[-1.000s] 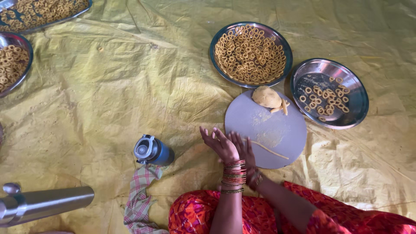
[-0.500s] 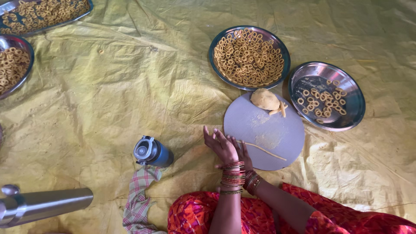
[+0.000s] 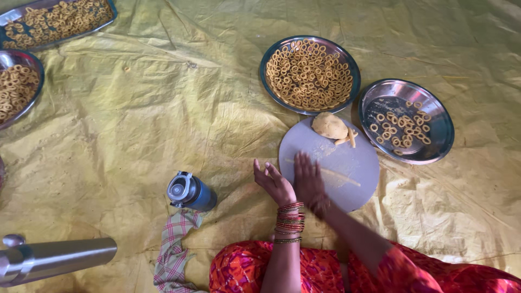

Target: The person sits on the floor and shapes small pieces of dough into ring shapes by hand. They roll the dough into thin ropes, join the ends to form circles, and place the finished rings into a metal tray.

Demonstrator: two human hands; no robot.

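Palms over dough rope, round board on yellow sheet.

Right hand point(image 3: 309, 182), fingers flat and released, presses a thin dough strip point(image 3: 339, 177) on the smooth grey round board point(image 3: 353, 163); left hand point(image 3: 275, 182) open, palm up, just beside it, holding nothing. Dough ball point(image 3: 329, 125) at far rim. 2 steel plates point(image 3: 442, 127) of small rings beyond; crinkled yellow plastic sheet point(image 3: 135, 108) underneath.
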